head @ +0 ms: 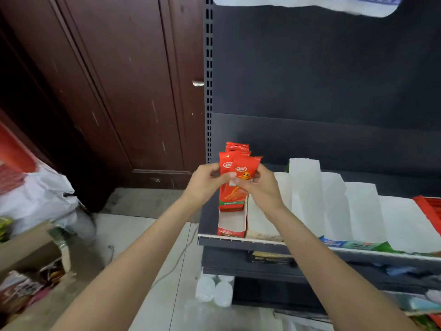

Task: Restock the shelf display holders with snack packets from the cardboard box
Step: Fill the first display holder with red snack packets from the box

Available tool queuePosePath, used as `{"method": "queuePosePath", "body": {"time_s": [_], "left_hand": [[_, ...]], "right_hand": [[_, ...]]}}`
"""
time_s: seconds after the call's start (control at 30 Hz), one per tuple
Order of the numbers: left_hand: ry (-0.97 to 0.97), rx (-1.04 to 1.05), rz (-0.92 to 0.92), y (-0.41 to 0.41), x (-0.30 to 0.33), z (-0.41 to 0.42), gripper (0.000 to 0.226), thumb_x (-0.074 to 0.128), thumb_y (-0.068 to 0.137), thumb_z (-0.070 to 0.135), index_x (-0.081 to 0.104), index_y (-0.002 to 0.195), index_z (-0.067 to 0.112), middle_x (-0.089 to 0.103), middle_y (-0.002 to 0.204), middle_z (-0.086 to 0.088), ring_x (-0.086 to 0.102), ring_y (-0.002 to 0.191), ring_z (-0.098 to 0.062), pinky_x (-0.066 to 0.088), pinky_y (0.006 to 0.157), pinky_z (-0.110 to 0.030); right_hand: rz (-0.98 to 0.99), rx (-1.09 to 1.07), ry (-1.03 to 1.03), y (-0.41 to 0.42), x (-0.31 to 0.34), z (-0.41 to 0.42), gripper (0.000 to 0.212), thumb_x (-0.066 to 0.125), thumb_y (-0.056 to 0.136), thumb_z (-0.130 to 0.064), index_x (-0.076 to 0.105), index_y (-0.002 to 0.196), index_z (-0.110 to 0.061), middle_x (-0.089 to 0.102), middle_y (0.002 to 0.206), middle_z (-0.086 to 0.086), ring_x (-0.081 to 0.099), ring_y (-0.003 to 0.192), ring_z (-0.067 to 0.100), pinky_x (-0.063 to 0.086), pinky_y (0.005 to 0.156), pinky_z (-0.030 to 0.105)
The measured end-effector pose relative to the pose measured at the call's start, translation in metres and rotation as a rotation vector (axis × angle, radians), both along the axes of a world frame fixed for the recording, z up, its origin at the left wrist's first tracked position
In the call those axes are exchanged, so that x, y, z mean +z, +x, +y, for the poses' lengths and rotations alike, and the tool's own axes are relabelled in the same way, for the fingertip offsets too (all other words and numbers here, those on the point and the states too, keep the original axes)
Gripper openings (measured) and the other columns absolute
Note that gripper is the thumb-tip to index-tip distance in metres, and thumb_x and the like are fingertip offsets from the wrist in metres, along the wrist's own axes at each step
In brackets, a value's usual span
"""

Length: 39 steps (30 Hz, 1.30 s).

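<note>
In the head view, a red snack packet [244, 177] is held between both hands above the leftmost holder [232, 225] on the shelf [238, 241]. The left hand [205, 185] is curled onto the packet's left side, and the right hand [259, 187] pinches it from the right, so both grips are closed on the same packet. A few more red packets [237, 149] are already stood upright in the back of this holder, while its front part is seen empty. The white holders [334, 206] further right appear unfilled, though their insides are partly hidden. The cardboard box [31, 256] is found at the lower left on the floor, with more packets visible inside. It is judged that the task is at an early stage: one holder is partly filled, and most of the row is left to be done.
</note>
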<state>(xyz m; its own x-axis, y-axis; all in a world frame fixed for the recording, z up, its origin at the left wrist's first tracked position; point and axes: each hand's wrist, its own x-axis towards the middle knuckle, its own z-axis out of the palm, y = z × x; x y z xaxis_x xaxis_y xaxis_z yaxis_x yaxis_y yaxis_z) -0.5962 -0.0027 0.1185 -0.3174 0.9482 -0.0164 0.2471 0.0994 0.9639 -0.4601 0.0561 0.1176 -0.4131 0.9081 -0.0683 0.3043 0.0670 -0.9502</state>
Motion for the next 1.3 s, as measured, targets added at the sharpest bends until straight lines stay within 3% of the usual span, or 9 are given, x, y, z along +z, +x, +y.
{"method": "queuePosePath", "body": {"time_s": [0.1,0.2,0.33,0.53,0.73,0.83,1.0,1.1,1.3], "left_hand": [[-0.010,0.014,0.239,-0.010,-0.005,0.005,0.028,0.073,0.082,0.020,0.069,0.108,0.014,0.072,0.103,0.001,0.067,0.093,-0.012,0.054,0.087,-0.032],[-0.024,0.013,0.240,-0.014,-0.008,0.010,0.029,0.072,0.082,0.015,0.065,0.110,0.012,0.069,0.104,0.003,0.066,0.094,-0.011,0.053,0.088,-0.032],[-0.065,-0.016,0.248,-0.018,-0.019,0.018,0.023,0.070,0.084,0.014,0.063,0.106,0.012,0.068,0.103,0.002,0.064,0.095,-0.013,0.053,0.086,-0.033],[-0.015,-0.067,0.276,-0.019,-0.030,0.023,0.025,0.068,0.086,0.011,0.064,0.111,0.009,0.068,0.106,0.003,0.063,0.095,-0.007,0.049,0.076,-0.013],[-0.059,-0.077,0.453,-0.018,-0.037,0.023,0.027,0.069,0.086,0.019,0.063,0.112,0.011,0.068,0.112,-0.002,0.062,0.100,-0.016,0.048,0.089,-0.029],[-0.076,-0.043,0.470,-0.016,-0.036,0.021,0.039,0.071,0.084,0.021,0.053,0.118,0.014,0.066,0.110,-0.003,0.062,0.095,-0.017,0.053,0.087,-0.039],[-0.009,-0.042,0.713,-0.011,-0.032,0.018,0.048,0.068,0.085,0.021,0.043,0.126,0.020,0.059,0.119,-0.001,0.059,0.103,-0.019,0.052,0.083,-0.034],[-0.013,-0.087,0.956,-0.011,-0.036,0.019,0.036,0.062,0.089,0.022,0.052,0.123,0.018,0.058,0.122,-0.002,0.052,0.112,-0.022,0.042,0.091,-0.034],[-0.037,-0.085,1.055,-0.010,-0.033,0.028,0.038,0.057,0.092,0.029,0.050,0.129,0.021,0.051,0.132,0.001,0.042,0.118,-0.020,0.033,0.095,-0.033]], "right_hand": [[-0.026,0.035,0.037,-0.002,0.001,0.003,0.025,0.070,0.083,-0.021,0.060,0.106,-0.019,0.061,0.094,-0.015,0.058,0.086,0.002,0.048,0.086,0.028],[-0.086,0.056,0.052,-0.002,0.001,0.007,0.029,0.069,0.085,-0.018,0.061,0.112,-0.011,0.065,0.108,-0.001,0.062,0.097,0.014,0.051,0.091,0.035],[-0.248,0.019,0.141,-0.004,-0.007,0.007,0.043,0.070,0.083,-0.022,0.056,0.122,-0.008,0.061,0.123,0.006,0.059,0.109,0.020,0.044,0.090,0.028],[-0.199,-0.047,0.223,-0.008,-0.010,0.004,0.054,0.071,0.083,-0.020,0.044,0.130,-0.017,0.057,0.129,0.003,0.055,0.116,0.019,0.045,0.097,0.035],[-0.409,0.055,0.342,-0.012,-0.018,0.008,0.056,0.066,0.086,-0.022,0.041,0.136,-0.019,0.053,0.133,0.003,0.054,0.121,0.021,0.043,0.104,0.037],[-0.514,0.113,0.492,-0.014,-0.017,0.008,0.062,0.065,0.087,-0.024,0.033,0.140,-0.027,0.051,0.135,0.001,0.054,0.119,0.020,0.045,0.100,0.037],[-0.879,0.219,0.704,-0.023,-0.021,0.011,0.047,0.058,0.092,-0.029,0.040,0.135,-0.022,0.048,0.136,0.001,0.051,0.121,0.018,0.046,0.096,0.030],[-0.942,0.216,0.757,-0.027,-0.022,0.011,0.046,0.057,0.092,-0.029,0.042,0.134,-0.018,0.047,0.135,0.002,0.047,0.121,0.017,0.048,0.091,0.028],[-0.991,0.169,0.770,-0.028,-0.018,0.013,0.045,0.060,0.091,-0.025,0.046,0.132,-0.015,0.045,0.132,0.005,0.042,0.119,0.018,0.047,0.090,0.028]]}}
